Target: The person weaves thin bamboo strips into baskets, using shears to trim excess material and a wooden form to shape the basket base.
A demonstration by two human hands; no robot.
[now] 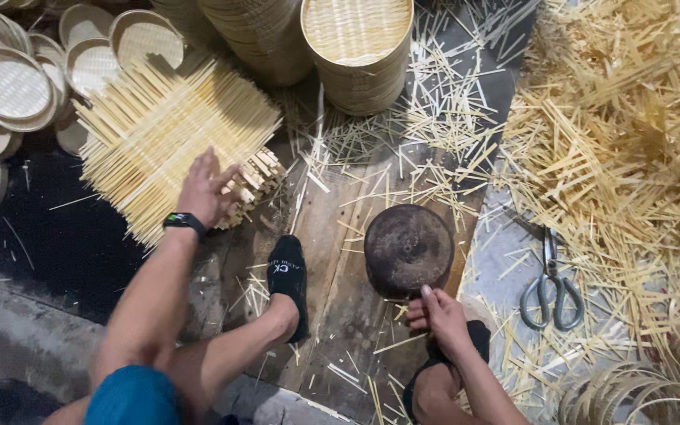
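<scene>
Hands on woven mat stack and round iron block.
Left hand (205, 189) spread flat on bamboo mat stack (171, 130), far left; right hand (437, 313) fingers curled, gripping the near edge of dark round block (408, 248); scissors (551, 285) right.

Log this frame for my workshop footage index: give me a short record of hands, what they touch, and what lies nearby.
left hand: flat on a stack of woven bamboo mats
right hand: grips the edge of a dark round block
scissors: lying on the floor, right of the block
bamboo offcuts: piled at right
round woven trays: upper left
</scene>
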